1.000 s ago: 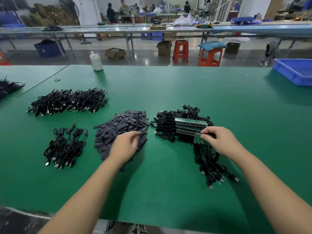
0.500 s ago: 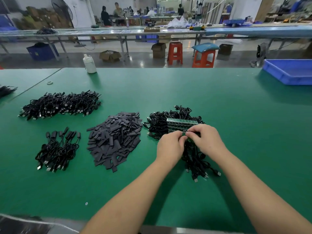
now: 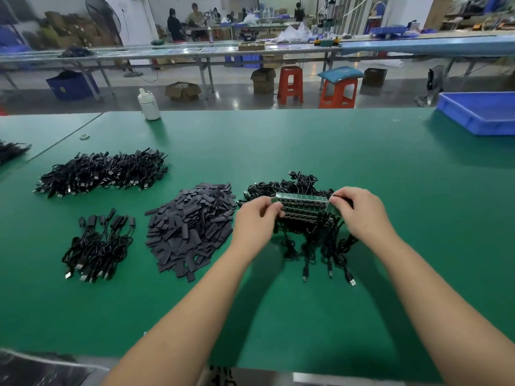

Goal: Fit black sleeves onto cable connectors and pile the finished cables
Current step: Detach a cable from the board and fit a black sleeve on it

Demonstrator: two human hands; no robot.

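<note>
A bundle of black cables point(image 3: 315, 240) with rows of green connector boards point(image 3: 302, 201) is at the table's middle right. My left hand point(image 3: 256, 221) pinches the left end of the board rows. The right end is pinched by my right hand point(image 3: 359, 215). The cable ends with plugs hang down toward me on the green table point(image 3: 362, 162). A heap of flat black sleeves point(image 3: 192, 227) lies just left of my left hand. Further left is a small pile of sleeved cables point(image 3: 97, 246). Whether my left hand also holds a sleeve is hidden.
A larger heap of black cables point(image 3: 103, 171) lies at the back left. A white bottle point(image 3: 149, 105) stands at the far edge, and a blue bin point(image 3: 479, 112) sits at the far right. More black parts point(image 3: 11, 150) show at the left edge.
My left hand left the sleeve heap and came to the green boards beside my right hand. Both hands then spread to opposite ends of the board rows.
</note>
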